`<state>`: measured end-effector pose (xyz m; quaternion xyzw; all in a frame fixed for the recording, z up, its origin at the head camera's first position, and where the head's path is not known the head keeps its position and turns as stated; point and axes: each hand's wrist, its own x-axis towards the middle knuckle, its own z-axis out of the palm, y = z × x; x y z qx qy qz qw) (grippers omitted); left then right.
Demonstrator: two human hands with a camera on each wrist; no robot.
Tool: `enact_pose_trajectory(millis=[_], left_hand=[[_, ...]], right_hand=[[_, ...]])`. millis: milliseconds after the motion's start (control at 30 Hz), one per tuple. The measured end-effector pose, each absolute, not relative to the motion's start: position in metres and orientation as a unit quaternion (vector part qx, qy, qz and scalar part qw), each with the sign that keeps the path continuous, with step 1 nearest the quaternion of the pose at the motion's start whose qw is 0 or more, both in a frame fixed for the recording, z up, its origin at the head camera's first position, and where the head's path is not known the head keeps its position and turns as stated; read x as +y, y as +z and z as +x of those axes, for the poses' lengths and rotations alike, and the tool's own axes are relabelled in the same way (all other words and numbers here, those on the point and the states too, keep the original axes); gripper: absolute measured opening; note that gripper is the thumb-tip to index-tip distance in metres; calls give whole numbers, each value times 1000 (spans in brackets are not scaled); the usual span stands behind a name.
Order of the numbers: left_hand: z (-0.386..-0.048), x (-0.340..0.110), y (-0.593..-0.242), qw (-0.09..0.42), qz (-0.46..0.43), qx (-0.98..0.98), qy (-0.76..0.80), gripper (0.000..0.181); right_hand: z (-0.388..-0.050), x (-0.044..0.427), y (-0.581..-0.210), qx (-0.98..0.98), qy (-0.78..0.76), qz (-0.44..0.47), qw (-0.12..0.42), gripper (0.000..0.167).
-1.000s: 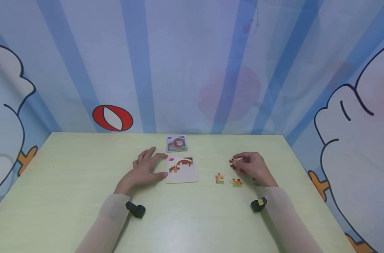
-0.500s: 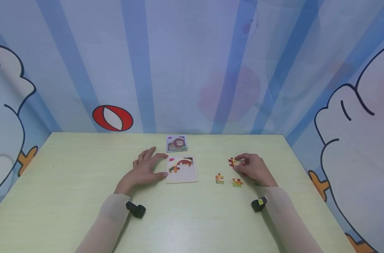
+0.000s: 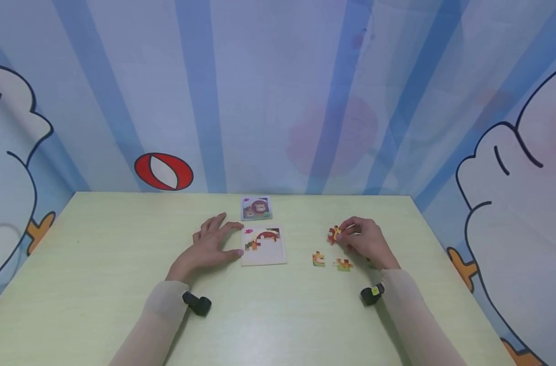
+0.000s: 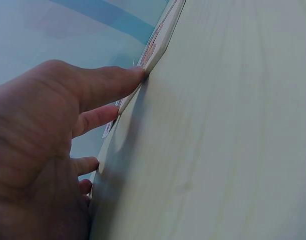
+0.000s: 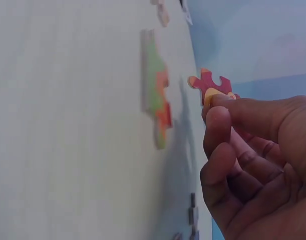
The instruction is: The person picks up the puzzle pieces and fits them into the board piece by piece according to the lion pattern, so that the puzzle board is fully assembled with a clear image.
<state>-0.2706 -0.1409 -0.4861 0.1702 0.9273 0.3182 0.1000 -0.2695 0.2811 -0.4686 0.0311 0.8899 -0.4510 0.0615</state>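
My right hand (image 3: 368, 242) pinches a red-brown and yellow jigsaw piece (image 3: 333, 235) between thumb and fingers. In the right wrist view that jigsaw piece (image 5: 209, 80) is held off the table. With its fingers spread, my left hand (image 3: 205, 252) touches the left edge of a square puzzle board (image 3: 269, 255) with thumb and index fingertip. Several pieces fill the board's upper and left parts; its pale base shows below. Two loose pieces, one orange and white (image 3: 318, 259) and one orange and green (image 3: 343, 265), lie right of the board. Another is mostly hidden by my right wrist.
A square lion picture (image 3: 257, 208) lies just behind the puzzle board. The pale wooden table (image 3: 99, 254) ends at a blue striped curtain (image 3: 259, 101) printed with cartoon figures.
My right hand has shifted slightly left with the jigsaw piece, which has turned and shows more of its face. The left hand and the board stay in place.
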Motion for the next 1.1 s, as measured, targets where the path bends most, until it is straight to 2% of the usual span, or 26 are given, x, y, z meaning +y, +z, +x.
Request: enact_pose_trajectory(millis=[300,1100], left_hand=[[-272,-142,-488,99,172,928,316,67],[-272,-142,-490,101,171,926,321,68]], right_hand=[[-271,266,-458,869,-489,9,79,29],[-278,198,-465,832,-541,-29,118,18]])
